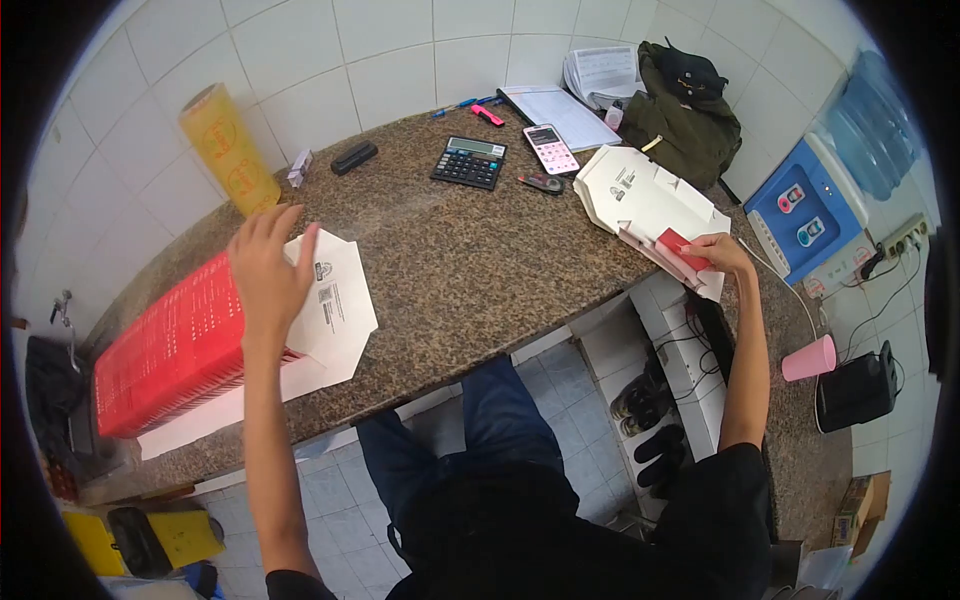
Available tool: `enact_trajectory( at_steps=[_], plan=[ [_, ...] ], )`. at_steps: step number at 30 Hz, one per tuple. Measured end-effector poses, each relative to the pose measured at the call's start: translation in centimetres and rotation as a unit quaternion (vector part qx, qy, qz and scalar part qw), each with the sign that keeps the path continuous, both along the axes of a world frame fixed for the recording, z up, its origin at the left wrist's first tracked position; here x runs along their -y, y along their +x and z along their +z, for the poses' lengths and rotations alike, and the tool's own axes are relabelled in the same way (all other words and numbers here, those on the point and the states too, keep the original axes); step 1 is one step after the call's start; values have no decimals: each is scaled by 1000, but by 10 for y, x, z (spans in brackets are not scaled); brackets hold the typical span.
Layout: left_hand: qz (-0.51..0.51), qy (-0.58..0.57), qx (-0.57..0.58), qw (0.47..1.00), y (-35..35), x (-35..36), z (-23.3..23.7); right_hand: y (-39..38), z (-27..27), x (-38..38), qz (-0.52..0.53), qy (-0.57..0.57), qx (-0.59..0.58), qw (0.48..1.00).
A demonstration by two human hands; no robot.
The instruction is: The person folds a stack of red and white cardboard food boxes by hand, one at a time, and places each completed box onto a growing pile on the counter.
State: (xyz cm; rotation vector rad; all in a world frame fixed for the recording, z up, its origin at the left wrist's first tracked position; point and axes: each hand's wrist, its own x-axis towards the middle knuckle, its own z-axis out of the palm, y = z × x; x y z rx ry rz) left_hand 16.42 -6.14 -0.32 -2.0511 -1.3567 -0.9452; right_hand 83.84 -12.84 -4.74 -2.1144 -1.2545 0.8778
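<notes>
Two hands spread wide across a granite bench (470, 270)

The left hand (268, 270) lay flat, fingers spread, on a white flat carton (340, 310) beside a red carton stack (170, 345). Well apart, at the bench's right edge, the right hand (718, 255) gripped a red piece (678, 246) on a pile of white cartons (645, 195). Between them, further back, sat a black calculator (469, 162) and a pink calculator (551, 148), with a yellow roll (230, 150) by the tiled wall.

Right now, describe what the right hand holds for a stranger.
On the speckled granite counter, find the white flat cartons at its right end. At their near edge the right hand holds a small red cardboard piece, the only red there.
</notes>
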Motion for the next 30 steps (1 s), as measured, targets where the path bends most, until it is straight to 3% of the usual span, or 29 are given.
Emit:
enact_trajectory(
  at_steps=[1,4,6,8,10,12,14,18,19,22,23,25,26,27,28,30],
  plan=[
    [-21,-4,13,1000,12,3,1,1,-4,-1,-16,-10,-83,996],
    [-61,-17,18,998,42,13,6,2,-14,-8,-71,-18,-33,997],
    [-71,-13,18,997,52,14,4,14,-17,-15,-107,139,5,985],
    [-98,-10,14,995,58,16,3,31,-24,-27,-40,350,78,933],
    [-108,-16,11,994,63,19,4,23,4,-24,-26,376,168,911],
    [-143,-20,16,989,74,26,8,-5,34,-17,-78,408,175,893],
    [-174,-32,20,984,91,43,16,-67,75,3,-110,475,277,828],
    [-287,-31,34,957,145,87,25,-195,91,40,76,535,358,762],
    [-296,-18,13,955,158,99,29,-235,87,50,129,520,334,775],
    [-247,-102,-94,959,180,100,10,-301,41,60,350,456,279,769],
    [-251,-190,-131,940,172,94,2,-317,27,61,383,427,250,780],
    [-290,-490,42,821,150,78,-13,-321,30,59,366,490,219,760],
    [-277,-522,83,802,138,76,-19,-321,34,57,347,548,189,737],
    [-263,-553,125,781,126,75,-26,-312,38,61,276,562,195,755],
    [-259,-551,128,783,113,72,-43,-308,30,63,280,564,192,753],
    [-336,-642,406,557,97,70,-77,-302,10,62,68,542,19,838]
  ],
)
